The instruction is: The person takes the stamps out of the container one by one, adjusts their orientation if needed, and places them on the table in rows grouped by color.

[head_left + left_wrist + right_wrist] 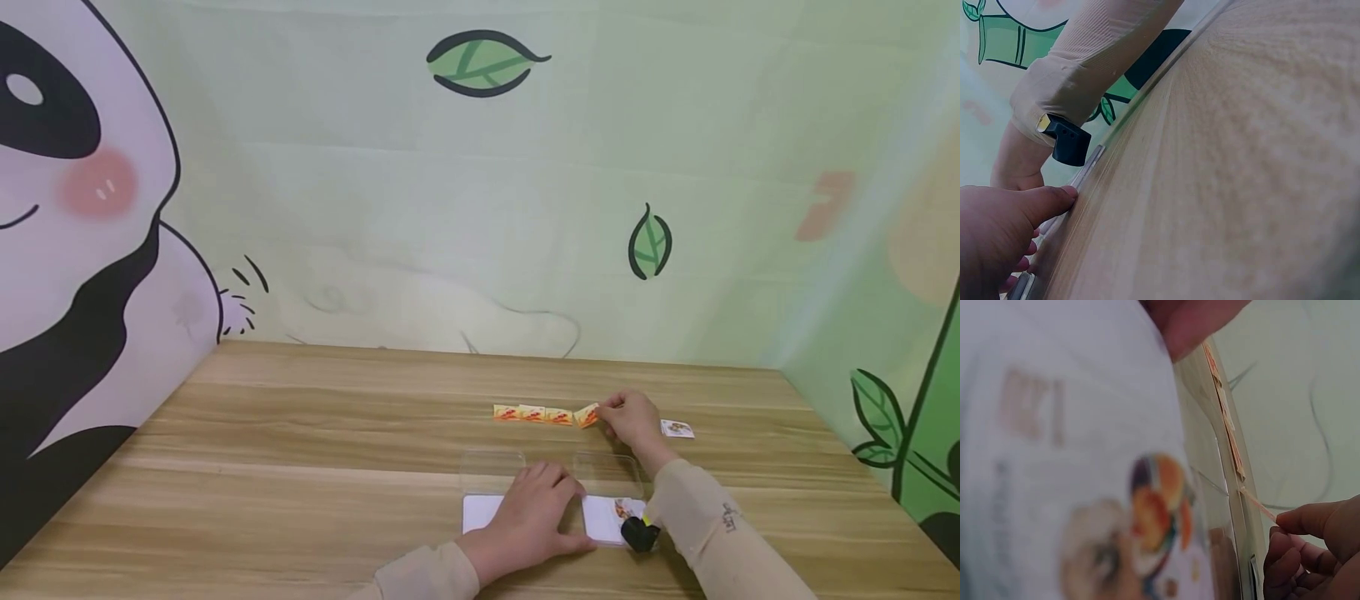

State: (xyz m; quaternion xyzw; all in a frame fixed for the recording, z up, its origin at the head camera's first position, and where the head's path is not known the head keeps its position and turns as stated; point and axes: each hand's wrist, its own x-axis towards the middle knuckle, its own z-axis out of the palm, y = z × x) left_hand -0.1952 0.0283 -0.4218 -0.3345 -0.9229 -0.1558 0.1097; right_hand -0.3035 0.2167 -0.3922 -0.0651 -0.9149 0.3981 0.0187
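Note:
My right hand (632, 419) pinches a small yellow-and-orange card (587, 415) between thumb and forefinger, tilted at the right end of a row of similar cards (532, 413). In the right wrist view the pinched card (1260, 505) shows edge-on, its far end low by the table. My left hand (528, 517) lies across a clear plastic case (606, 475) holding white cards, thumb at its near edge and fingers over the far side. A printed picture shows on the right-hand white card (602, 518); the left-hand white card (478, 510) is partly hidden.
Another small white card (677, 428) with a picture lies right of my right hand. A black wrist camera (640, 534) on the right sleeve hangs over the case. Behind the wooden table (300, 450) stands a printed cloth backdrop (360, 208).

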